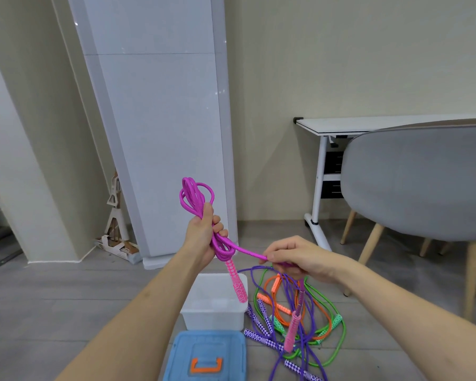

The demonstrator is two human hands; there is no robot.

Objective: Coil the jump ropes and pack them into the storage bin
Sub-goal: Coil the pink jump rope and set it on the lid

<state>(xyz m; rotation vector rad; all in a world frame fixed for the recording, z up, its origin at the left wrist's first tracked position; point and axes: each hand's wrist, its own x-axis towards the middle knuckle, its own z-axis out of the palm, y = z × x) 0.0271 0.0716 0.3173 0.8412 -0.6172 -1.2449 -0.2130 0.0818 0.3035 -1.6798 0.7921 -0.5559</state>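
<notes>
Magenta rope [197, 196] is bunching into loops above the white bin [213, 312]; left hand [204, 235] is clenching the coil, right hand [294, 257] pinching the tail. Wrapping that tail snugly around the waist seems wise.

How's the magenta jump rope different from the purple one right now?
The magenta rope is lifted and mostly coiled, gripped by the left hand and pinched by the right hand; the purple rope lies loose on the floor, tangled with others. Magenta's handles are pink, purple's are purple-and-white checked. Both remain outside the bin.
</notes>
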